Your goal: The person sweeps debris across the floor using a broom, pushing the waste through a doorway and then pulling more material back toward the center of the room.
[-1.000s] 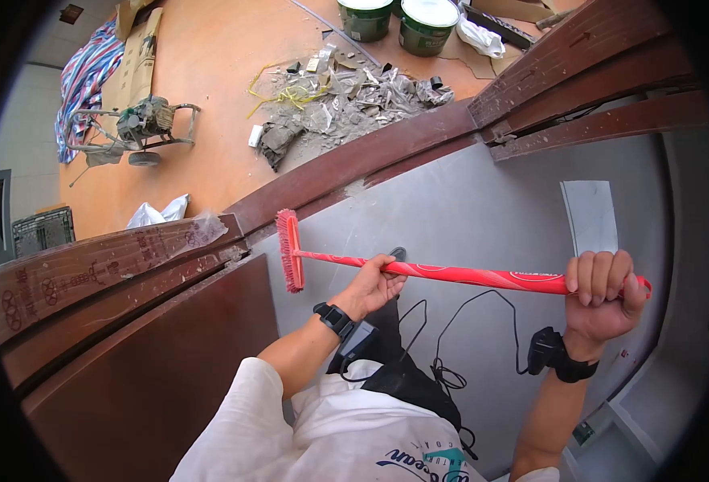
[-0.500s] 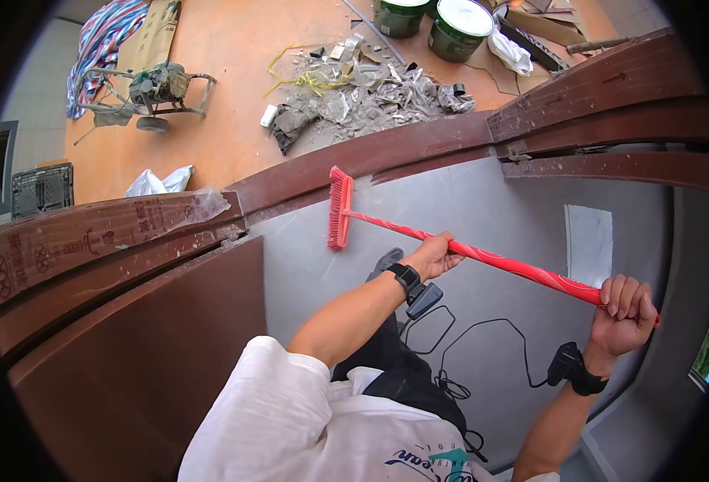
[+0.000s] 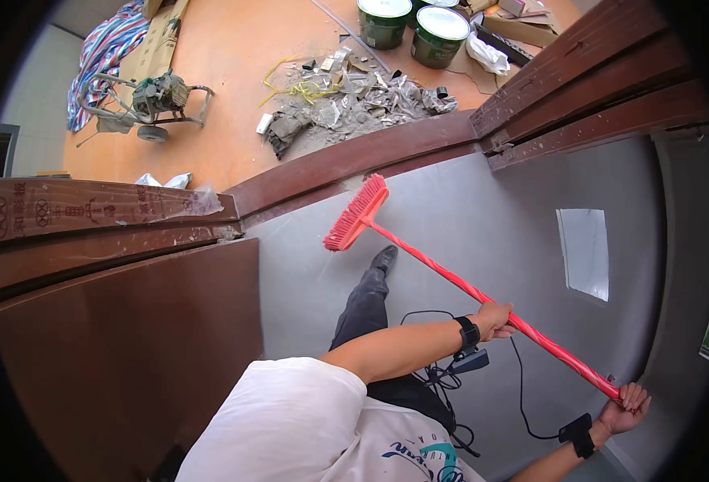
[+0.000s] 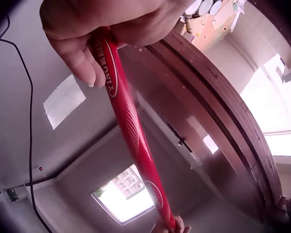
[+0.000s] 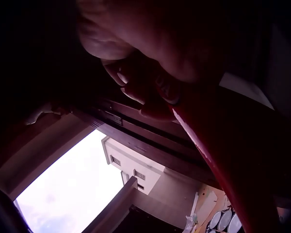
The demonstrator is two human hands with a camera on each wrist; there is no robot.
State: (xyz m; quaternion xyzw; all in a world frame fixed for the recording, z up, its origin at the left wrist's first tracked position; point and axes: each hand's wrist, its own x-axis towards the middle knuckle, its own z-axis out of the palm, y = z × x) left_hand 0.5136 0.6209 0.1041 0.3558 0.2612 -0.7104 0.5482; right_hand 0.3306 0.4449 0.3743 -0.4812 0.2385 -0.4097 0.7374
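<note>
A red push broom [image 3: 431, 263] slants across the head view, its pink bristle head [image 3: 357, 214] over the grey floor close to the brown door sill. My left hand [image 3: 495, 320] grips the handle around its middle. In the left wrist view those fingers [image 4: 82, 58] curl round the red shaft [image 4: 131, 126], just above printed lettering. At the handle's end, low on the right, my right hand [image 3: 623, 408] holds on with curled fingers. The right wrist view is dark, with the right hand [image 5: 150, 53] wrapped about the handle [image 5: 228, 179].
Beyond the sill [image 3: 354, 157] lies a heap of grey rubble [image 3: 338, 104] on an orange floor. Green buckets [image 3: 439, 40] and a wheeled machine [image 3: 157, 104] stand farther back. A brown door panel [image 3: 129, 313] is at left; a black cable [image 3: 523, 386] hangs near my legs.
The broom has swung to a steeper slant, its head moving right and turning. Both hands have come down nearer the body, the left one also rightward. A foot now shows farther forward.
</note>
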